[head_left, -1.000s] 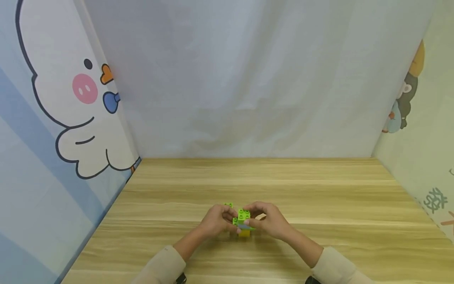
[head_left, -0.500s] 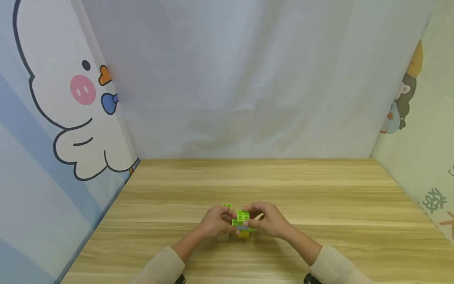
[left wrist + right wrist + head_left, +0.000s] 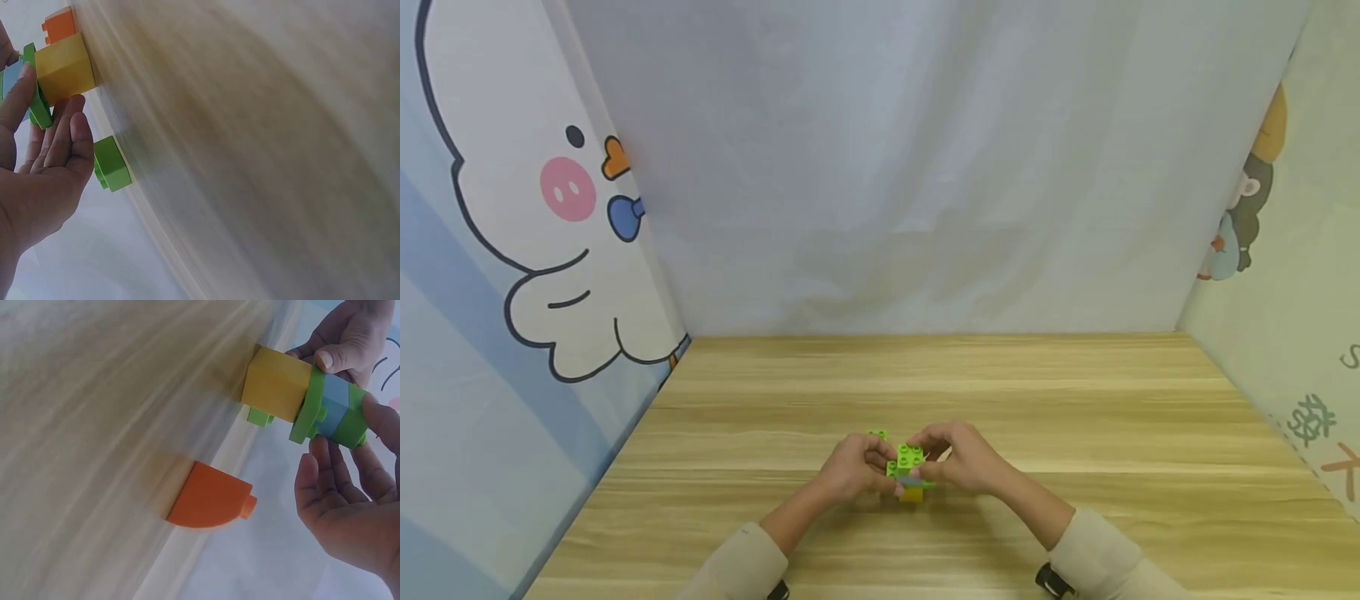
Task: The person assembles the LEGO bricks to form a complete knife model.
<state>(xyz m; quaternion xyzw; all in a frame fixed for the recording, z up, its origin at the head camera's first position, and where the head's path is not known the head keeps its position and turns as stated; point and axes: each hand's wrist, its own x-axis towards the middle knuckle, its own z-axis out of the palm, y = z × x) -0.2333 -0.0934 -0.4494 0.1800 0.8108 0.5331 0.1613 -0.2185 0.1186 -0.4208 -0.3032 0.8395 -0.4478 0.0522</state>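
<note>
A stack of toy building bricks stands on the wooden table: a yellow brick [image 3: 277, 384] at the bottom, a green plate [image 3: 309, 406] over it, a blue brick [image 3: 333, 404], and a green studded brick [image 3: 910, 457] on top. My left hand [image 3: 853, 468] steadies the stack from the left, its thumb and fingers pinching at the green plate, as the left wrist view shows. From the other side my right hand [image 3: 964, 458] pinches the upper bricks between thumb and fingers. The hands cover part of the stack in the head view.
Behind my left hand lies a separate green brick [image 3: 112, 164] on the table [image 3: 1075, 400]. An orange curved brick [image 3: 211, 497] sits on the table near my right hand, hidden in the head view. Curtain and printed cloth walls enclose the table.
Both hands keep their hold on the stack, which stays put. The head view has turned slightly, so everything appears shifted a little to the left.
</note>
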